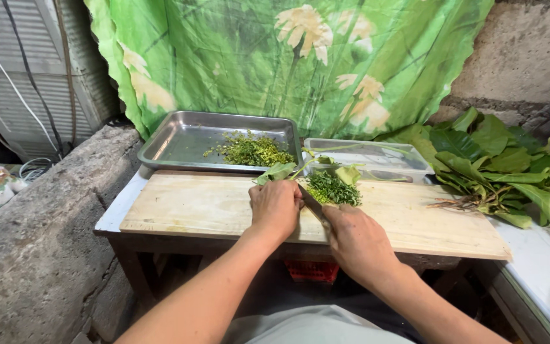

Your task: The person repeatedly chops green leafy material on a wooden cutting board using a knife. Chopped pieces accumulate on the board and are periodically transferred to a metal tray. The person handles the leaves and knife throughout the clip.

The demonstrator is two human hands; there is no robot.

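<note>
My left hand (pixel 275 207) presses down on a bunch of green leaves (pixel 279 172) at the far edge of a long wooden cutting board (pixel 186 207). My right hand (pixel 354 239) grips a knife (pixel 313 202) whose blade lies right beside the left fingers. A small pile of finely chopped greens (pixel 332 189) sits on the board just right of the blade. Uncut leaf ends (pixel 349 173) stick out past the board's far edge.
A metal tray (pixel 186 137) behind the board holds more chopped greens (pixel 253 151). A clear plastic tray (pixel 377 156) sits to its right. Large whole leaves on stems (pixel 504 169) lie on the white counter (pixel 542 255) at right. A green flowered cloth (pixel 288 57) hangs behind; a concrete ledge (pixel 39 236) runs along the left.
</note>
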